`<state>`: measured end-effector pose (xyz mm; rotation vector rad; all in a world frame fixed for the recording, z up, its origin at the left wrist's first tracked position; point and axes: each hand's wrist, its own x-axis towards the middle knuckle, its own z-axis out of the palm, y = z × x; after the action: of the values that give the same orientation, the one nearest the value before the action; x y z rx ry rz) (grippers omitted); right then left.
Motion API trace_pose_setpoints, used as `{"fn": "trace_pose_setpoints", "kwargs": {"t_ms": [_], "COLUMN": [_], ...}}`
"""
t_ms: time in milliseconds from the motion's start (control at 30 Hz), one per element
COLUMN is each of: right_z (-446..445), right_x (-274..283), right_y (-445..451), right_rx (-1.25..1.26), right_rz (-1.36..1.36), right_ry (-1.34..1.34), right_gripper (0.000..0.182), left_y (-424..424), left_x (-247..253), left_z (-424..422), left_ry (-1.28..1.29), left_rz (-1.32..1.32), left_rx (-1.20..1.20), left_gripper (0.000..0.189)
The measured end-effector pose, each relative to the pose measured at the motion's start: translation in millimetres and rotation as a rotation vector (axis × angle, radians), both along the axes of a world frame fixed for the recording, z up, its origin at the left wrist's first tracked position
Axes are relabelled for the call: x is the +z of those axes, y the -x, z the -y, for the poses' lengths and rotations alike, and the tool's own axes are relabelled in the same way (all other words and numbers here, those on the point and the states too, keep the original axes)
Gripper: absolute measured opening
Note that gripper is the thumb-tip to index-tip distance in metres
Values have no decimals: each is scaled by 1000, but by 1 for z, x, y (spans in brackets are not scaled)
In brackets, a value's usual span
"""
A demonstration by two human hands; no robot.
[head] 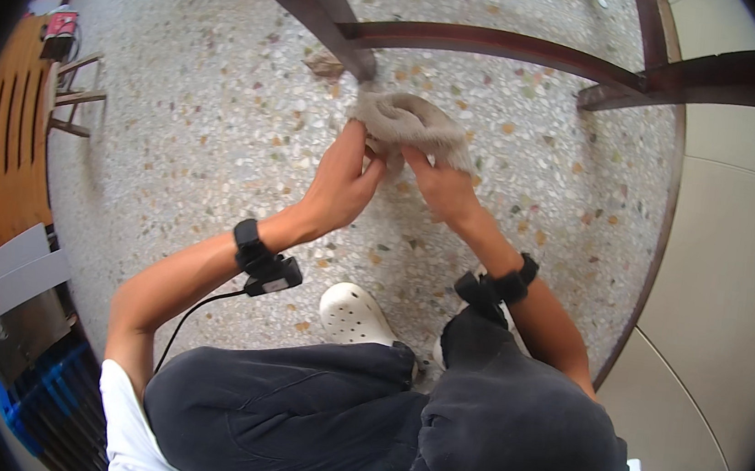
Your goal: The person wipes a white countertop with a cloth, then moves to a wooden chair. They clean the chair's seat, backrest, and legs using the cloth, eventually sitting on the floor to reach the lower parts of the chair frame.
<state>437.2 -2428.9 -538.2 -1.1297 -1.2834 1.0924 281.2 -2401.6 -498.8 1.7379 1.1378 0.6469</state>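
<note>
A greyish-beige cloth point(414, 119), bunched and folded, is held between both hands above the terrazzo floor point(223, 129). My left hand point(344, 180) grips its near left edge, with thumb and fingers partly hidden under the folds. On the right side, my right hand point(440, 181) pinches the near edge of the same cloth. Just beyond the cloth stands the foot of a dark wooden furniture leg point(354, 54). A low wooden crossbar point(501, 45) runs from that leg to the right.
A brown scrap point(325, 65) lies beside the leg. A slatted wooden bench point(13, 121) and a small stool point(76, 97) stand at the left, with white sheets point(18, 270) nearer me. Cream panels point(727, 258) border the right. Below are my white clogs point(355, 314).
</note>
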Motion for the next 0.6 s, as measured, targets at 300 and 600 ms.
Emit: {"fn": "trace_pose_setpoints", "kwargs": {"t_ms": [300,600], "right_z": [39,-56], "right_x": [14,-14], "right_y": [-92,-199], "right_rx": [-554,-816], "right_rz": [462,271], "right_ry": [163,-299], "right_gripper": [33,13], "left_y": [-106,-226], "left_x": [5,-20], "left_z": [-22,-79], "left_ry": [-197,-118], "left_rz": [18,146], "left_rx": [-538,-693], "left_gripper": [55,63]}}
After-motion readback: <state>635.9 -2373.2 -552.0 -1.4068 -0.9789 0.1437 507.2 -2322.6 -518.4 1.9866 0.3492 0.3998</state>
